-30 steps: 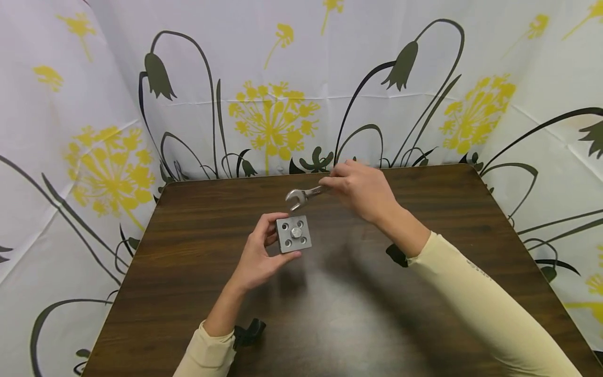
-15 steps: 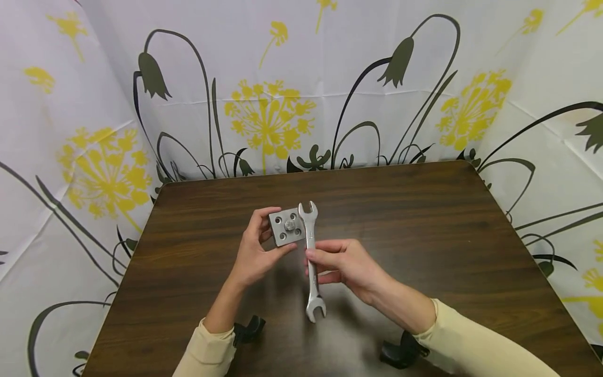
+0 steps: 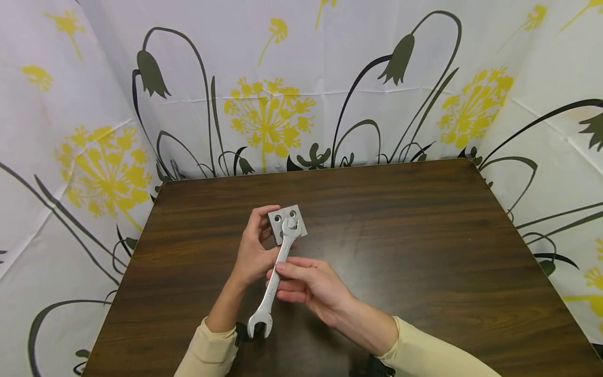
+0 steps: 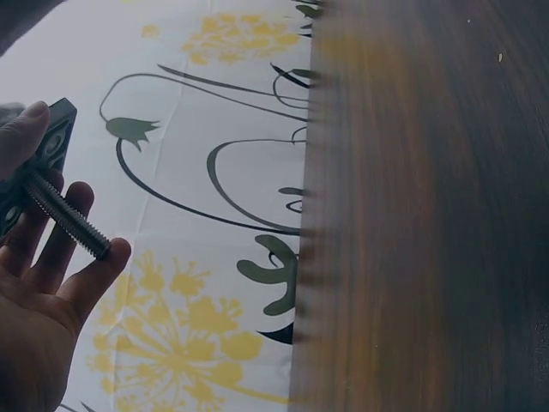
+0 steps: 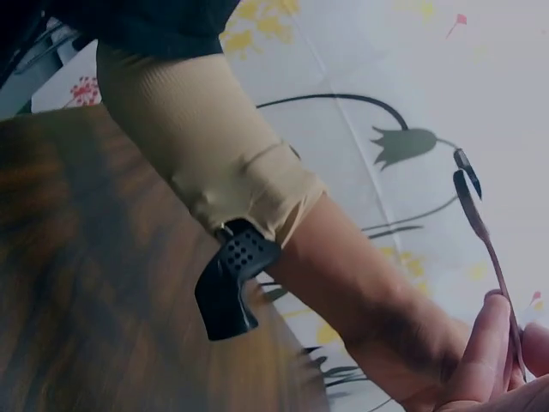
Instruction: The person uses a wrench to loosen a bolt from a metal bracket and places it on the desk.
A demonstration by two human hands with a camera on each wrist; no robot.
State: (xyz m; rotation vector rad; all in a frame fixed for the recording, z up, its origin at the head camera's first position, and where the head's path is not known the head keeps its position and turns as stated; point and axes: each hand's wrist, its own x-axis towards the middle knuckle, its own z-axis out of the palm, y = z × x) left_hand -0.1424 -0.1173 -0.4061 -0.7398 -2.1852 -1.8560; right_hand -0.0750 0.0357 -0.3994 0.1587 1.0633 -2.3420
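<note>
A square metal plate (image 3: 298, 213) with corner holes is gripped at its edges by the left hand (image 3: 254, 256). In the left wrist view a threaded bolt (image 4: 69, 215) sticks out of the plate's back, near the fingers of the left hand (image 4: 51, 300). The right hand (image 3: 320, 288) pinches a double open-ended wrench (image 3: 275, 280) at mid-handle. The wrench's upper end lies around the bolt head (image 3: 291, 223) at the plate's middle; its lower end points down and left. In the right wrist view, the wrench (image 5: 493, 257) rises from the right hand (image 5: 489, 369).
Both hands are above a dark wooden table (image 3: 424, 235). Behind and beside it hangs a white curtain (image 3: 292, 52) with a flower print. A black wrist mount (image 5: 227, 283) is strapped by the right sleeve.
The right hand has come down and left, and the wrench has turned from pointing left to a steep slant, its upper end now at the bolt head. The left hand has shifted slightly left and up.
</note>
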